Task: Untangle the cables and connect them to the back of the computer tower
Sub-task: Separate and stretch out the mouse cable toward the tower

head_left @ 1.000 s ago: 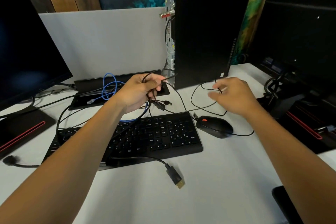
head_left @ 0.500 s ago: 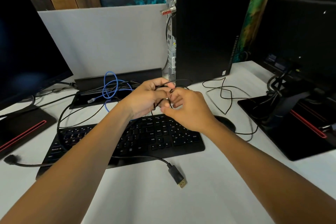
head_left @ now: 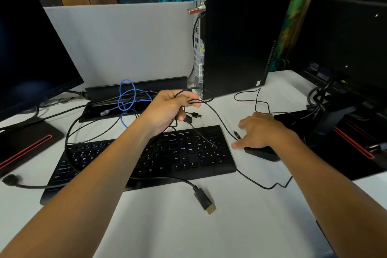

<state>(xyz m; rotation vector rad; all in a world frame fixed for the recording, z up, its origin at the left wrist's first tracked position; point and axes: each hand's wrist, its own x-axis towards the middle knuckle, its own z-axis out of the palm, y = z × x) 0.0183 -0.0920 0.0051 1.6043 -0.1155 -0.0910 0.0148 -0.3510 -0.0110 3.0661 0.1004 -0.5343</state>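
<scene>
Left hand (head_left: 167,109) grips black cables (head_left: 194,101) | right hand (head_left: 259,130) on mouse (head_left: 261,152)

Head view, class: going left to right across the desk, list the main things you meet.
Left monitor → blue cable → left hand gripping black cables → computer tower → right hand → right monitor.

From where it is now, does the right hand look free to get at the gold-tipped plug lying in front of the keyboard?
Probably yes. The right hand rests on the mouse, fingers straight and holding nothing. The gold-tipped plug lies loose on bare table before the keyboard, with only a thin black cable lying between.
</scene>
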